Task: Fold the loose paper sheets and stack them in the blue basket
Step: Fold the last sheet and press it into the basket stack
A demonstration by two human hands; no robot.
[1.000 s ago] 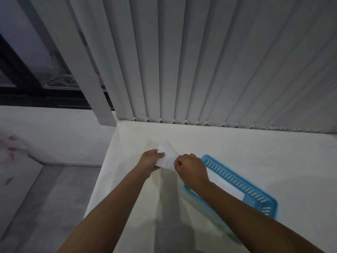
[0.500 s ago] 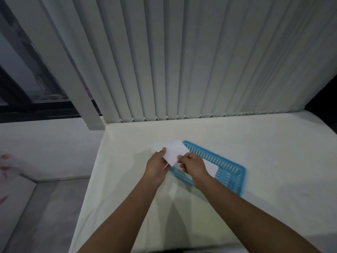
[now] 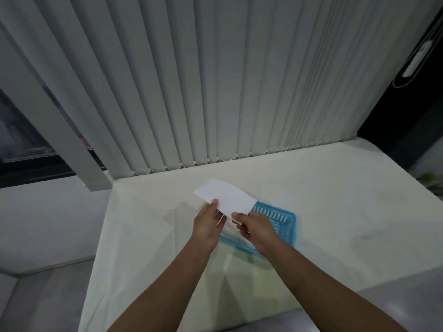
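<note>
A white folded paper sheet [image 3: 225,197] is held up in the air above the cream table [image 3: 335,192]. My left hand [image 3: 208,224] pinches its near left edge with the thumb on top. My right hand [image 3: 254,227] pinches its near right corner. Below and to the right of the hands lies the blue basket [image 3: 284,220], a flat slotted plastic tray, partly hidden by my right hand and the sheet. Some white paper shows inside the basket, under my hands.
Grey vertical blinds [image 3: 215,92] hang along the table's far edge. A white ledge [image 3: 48,212] and a dark window lie to the left. The table's left edge drops off beside my left forearm, and its right side ends near a dark gap.
The view has swung right and lifted, so the basket sits more centrally. The sheet between my hands now shows wider and longer than a second ago. Both hands kept their hold.
</note>
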